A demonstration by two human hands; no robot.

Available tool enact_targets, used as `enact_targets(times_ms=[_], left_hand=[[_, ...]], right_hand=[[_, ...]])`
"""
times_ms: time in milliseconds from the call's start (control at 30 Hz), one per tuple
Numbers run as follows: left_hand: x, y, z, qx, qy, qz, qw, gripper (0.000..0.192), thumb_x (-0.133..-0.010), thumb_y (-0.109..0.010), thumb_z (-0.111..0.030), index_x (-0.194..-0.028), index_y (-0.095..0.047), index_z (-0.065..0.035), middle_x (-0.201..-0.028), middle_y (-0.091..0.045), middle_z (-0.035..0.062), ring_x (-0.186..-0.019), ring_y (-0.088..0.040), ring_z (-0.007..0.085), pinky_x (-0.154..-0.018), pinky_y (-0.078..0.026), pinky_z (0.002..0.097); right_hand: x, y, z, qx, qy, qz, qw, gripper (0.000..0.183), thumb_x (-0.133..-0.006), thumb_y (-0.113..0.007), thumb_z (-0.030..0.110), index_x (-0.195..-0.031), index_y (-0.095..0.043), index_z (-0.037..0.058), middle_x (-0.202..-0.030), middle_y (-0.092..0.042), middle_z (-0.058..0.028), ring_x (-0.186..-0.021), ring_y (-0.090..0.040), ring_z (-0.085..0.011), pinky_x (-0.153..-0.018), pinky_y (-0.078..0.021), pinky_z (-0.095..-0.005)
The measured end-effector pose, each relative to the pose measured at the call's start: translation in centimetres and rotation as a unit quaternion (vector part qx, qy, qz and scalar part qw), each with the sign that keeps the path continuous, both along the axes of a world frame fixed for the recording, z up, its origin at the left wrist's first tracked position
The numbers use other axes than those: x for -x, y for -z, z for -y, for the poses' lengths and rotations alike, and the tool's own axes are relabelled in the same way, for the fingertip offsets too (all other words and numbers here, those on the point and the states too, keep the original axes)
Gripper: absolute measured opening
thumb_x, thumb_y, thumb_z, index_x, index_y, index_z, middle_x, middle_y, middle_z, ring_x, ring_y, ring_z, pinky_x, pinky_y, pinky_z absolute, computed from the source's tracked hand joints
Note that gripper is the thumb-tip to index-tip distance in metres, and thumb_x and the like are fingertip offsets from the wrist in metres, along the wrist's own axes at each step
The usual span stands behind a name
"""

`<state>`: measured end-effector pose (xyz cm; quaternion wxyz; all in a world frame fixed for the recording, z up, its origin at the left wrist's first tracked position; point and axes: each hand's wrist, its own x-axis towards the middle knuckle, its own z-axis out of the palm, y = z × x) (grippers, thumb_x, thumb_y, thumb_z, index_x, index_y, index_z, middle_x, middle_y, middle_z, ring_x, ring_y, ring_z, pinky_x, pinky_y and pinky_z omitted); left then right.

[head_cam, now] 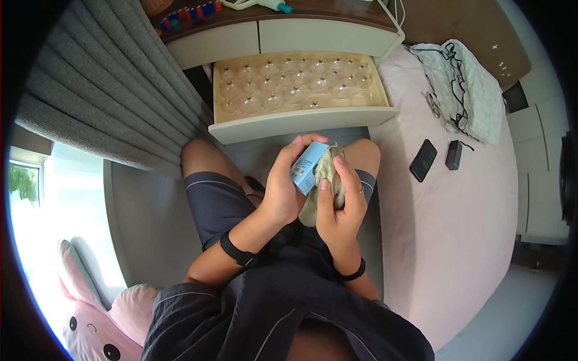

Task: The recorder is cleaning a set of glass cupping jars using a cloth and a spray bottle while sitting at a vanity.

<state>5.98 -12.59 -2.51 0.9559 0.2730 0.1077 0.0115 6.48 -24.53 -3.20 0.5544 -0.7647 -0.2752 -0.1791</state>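
Note:
My left hand point(284, 180) grips a small light-blue box point(309, 168) that bears writing and a printed code. A greenish-beige cloth point(333, 173) is held in my right hand point(343, 203), pressed against the box's right side. Part of that cloth hangs down between my two hands. Beyond them stands a pulled-out drawer point(300, 118), with several rows of clear glass cups point(273, 100) with metal-tipped tops inside it.
To the right is a bed point(442, 234) with a black phone point(423, 160), a dark box-shaped object point(453, 155) and a pale quilted cloth point(478, 90). A grey curtain point(108, 90) hangs at left, above a pink plush toy point(99, 329). Small red and blue items point(194, 13) line the dresser top.

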Motion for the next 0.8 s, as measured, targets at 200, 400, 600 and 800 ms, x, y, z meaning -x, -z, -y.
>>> enact_targets(times_ms=[200, 400, 600, 800], left_hand=[[-0.1, 0.0, -0.1, -0.034, -0.017, -0.010, 0.999, 0.030, -0.099, -0.041, -0.025, -0.116, -0.055, -0.0055, -0.104, -0.063, 0.0089, -0.095, -0.062, 0.0186, -0.085, -0.049, 0.0295], [-0.3, 0.2, -0.7, -0.037, -0.053, -0.032, 0.997, 0.030, -0.094, -0.043, -0.022, -0.114, -0.056, -0.0041, -0.102, -0.060, 0.0094, -0.093, -0.059, 0.0194, -0.086, -0.048, 0.0291], [-0.4, -0.1, -0.5, -0.007, -0.015, -0.003, 1.000, 0.030, -0.096, -0.042, -0.021, -0.115, -0.055, -0.0039, -0.102, -0.060, 0.0089, -0.093, -0.060, 0.0192, -0.085, -0.049, 0.0300], [-0.3, 0.7, -0.4, -0.023, -0.036, 0.004, 0.999, 0.027, -0.098, -0.042, -0.017, -0.117, -0.055, -0.0034, -0.101, -0.063, 0.0080, -0.091, -0.062, 0.0162, -0.082, -0.049, 0.0283]], right_hand=[[0.6, 1.1, -1.1, -0.005, -0.004, 0.004, 1.000, 0.044, -0.083, -0.061, -0.003, -0.127, -0.058, -0.0048, -0.122, -0.063, -0.0242, -0.113, -0.064, -0.0376, -0.095, -0.0506, -0.0392], [1.4, 2.7, -0.8, 0.016, -0.069, 0.080, 0.994, 0.048, -0.072, -0.067, -0.004, -0.119, -0.067, 0.0038, -0.113, -0.069, -0.0198, -0.091, -0.071, -0.0316, -0.079, -0.0571, -0.0354], [-0.5, 2.4, -0.3, 0.063, -0.035, 0.105, 0.992, 0.049, -0.073, -0.064, -0.004, -0.122, -0.065, 0.0031, -0.116, -0.068, -0.0186, -0.093, -0.071, -0.0309, -0.078, -0.0571, -0.0348], [-1.6, 2.1, -1.2, 0.019, 0.016, 0.047, 0.999, 0.051, -0.077, -0.057, -0.007, -0.127, -0.060, -0.0016, -0.122, -0.065, -0.0209, -0.105, -0.068, -0.0348, -0.083, -0.0560, -0.0361]])
